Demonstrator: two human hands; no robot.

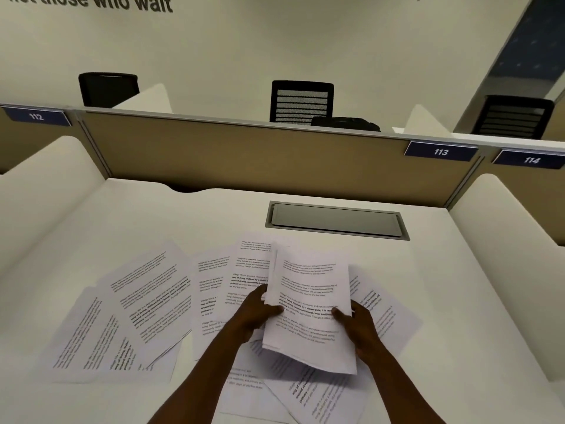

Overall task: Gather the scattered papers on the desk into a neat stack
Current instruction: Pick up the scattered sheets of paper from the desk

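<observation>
While loose printed sheets (146, 304) lay fanned across the white desk (428, 270), a small bundle of pages (308, 307) was held raised above them, clamped at its side edges by the left hand (256, 313) and the right hand (357, 328). Farther back, a closed cable hatch (336, 220) was set into the desk before a tan partition (244, 154) labelled 113.

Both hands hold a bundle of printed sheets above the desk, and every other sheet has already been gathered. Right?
Not quite. The head view shows both hands, left hand and right hand, holding the bundle, but many loose sheets lie scattered on the desk.
</observation>
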